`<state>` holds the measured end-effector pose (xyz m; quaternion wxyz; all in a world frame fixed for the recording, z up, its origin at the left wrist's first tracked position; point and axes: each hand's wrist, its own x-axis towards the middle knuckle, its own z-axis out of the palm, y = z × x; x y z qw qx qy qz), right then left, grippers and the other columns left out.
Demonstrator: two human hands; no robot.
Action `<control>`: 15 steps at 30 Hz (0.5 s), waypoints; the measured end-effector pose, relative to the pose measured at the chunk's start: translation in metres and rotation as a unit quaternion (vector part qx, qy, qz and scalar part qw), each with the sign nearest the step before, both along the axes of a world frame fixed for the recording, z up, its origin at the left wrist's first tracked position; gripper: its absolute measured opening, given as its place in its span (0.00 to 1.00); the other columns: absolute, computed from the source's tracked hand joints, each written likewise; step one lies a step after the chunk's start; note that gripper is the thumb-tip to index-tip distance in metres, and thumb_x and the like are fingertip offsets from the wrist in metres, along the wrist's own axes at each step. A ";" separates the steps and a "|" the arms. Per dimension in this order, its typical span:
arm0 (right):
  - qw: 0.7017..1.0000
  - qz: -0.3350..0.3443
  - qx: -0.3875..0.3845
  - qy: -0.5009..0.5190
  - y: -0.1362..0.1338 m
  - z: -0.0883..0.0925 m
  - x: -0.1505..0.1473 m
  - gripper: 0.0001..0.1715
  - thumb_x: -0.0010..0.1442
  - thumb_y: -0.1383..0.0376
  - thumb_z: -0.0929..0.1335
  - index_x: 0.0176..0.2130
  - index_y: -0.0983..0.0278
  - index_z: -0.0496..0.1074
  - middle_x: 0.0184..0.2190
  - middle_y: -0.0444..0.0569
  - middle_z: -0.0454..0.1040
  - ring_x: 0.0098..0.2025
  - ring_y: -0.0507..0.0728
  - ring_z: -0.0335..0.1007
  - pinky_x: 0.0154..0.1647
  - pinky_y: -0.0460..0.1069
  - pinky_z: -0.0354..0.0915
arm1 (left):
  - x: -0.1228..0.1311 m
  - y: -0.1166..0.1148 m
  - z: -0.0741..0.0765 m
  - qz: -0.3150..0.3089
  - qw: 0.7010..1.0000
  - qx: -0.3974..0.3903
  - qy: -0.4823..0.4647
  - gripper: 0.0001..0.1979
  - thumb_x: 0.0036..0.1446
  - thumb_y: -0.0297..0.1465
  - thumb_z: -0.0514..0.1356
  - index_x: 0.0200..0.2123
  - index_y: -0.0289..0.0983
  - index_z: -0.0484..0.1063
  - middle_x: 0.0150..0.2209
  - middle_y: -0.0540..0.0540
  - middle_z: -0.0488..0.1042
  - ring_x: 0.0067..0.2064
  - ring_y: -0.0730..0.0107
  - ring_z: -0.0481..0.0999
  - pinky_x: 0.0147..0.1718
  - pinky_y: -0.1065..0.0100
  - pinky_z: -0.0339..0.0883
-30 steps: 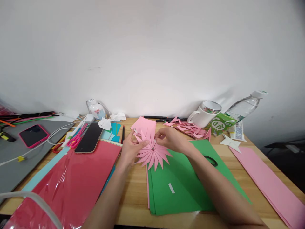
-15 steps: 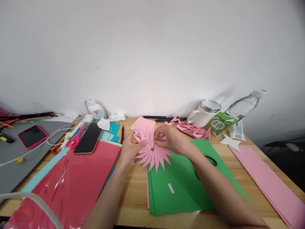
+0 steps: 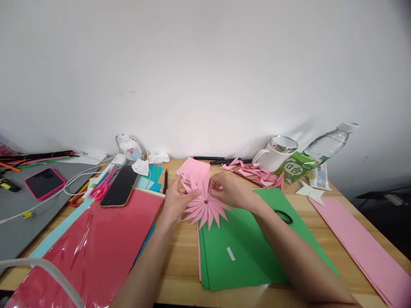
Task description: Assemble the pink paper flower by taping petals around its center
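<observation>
A pink paper flower (image 3: 205, 208) made of many pointed folded petals lies at the far edge of a stack of green paper (image 3: 244, 244). My left hand (image 3: 176, 201) grips its left side, thumb pressed on the petals. My right hand (image 3: 231, 190) pinches the petals at the upper right, fingers curled together. A pink paper square (image 3: 192, 167) lies just behind the flower, partly covered by it.
Wrapped red paper (image 3: 93, 248) and a black phone (image 3: 120, 186) lie left, with pink scissors (image 3: 102, 186) and a pink-cased phone (image 3: 45, 182). Folded pink pieces (image 3: 257, 173), a white mug (image 3: 275, 153), a green carton (image 3: 297, 166), a water bottle (image 3: 327, 143) and pink sheets (image 3: 362, 246) lie right.
The flower and both hands stayed in place; my right hand's fingers shifted slightly along the upper petals.
</observation>
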<state>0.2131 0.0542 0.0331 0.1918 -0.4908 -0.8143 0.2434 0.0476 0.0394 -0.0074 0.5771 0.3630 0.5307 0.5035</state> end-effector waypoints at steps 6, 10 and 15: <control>0.997 -0.034 -0.045 0.050 0.004 0.009 0.010 0.08 0.49 0.72 0.63 0.21 0.66 0.68 0.29 0.47 0.76 0.30 0.52 0.69 0.30 0.44 0.60 | -0.002 0.002 0.001 -0.010 0.999 0.018 -0.034 0.50 0.25 0.28 0.72 0.57 0.31 0.60 0.15 0.58 0.64 0.17 0.78 0.65 0.17 0.77 0.58; 0.999 -0.011 0.005 0.052 0.005 0.007 0.014 0.07 0.47 0.74 0.64 0.21 0.66 0.68 0.32 0.49 0.76 0.33 0.54 0.70 0.34 0.46 0.62 | -0.004 0.002 0.000 -0.020 0.997 -0.008 -0.067 0.49 0.26 0.27 0.73 0.56 0.33 0.61 0.16 0.58 0.67 0.18 0.78 0.67 0.19 0.76 0.61; 0.996 0.062 0.043 0.045 0.000 0.009 0.018 0.07 0.45 0.76 0.66 0.21 0.66 0.69 0.38 0.51 0.74 0.38 0.54 0.69 0.37 0.46 0.62 | -0.004 0.002 -0.001 -0.029 0.993 -0.012 -0.117 0.41 0.29 0.25 0.72 0.52 0.33 0.65 0.25 0.50 0.75 0.25 0.75 0.73 0.28 0.73 0.68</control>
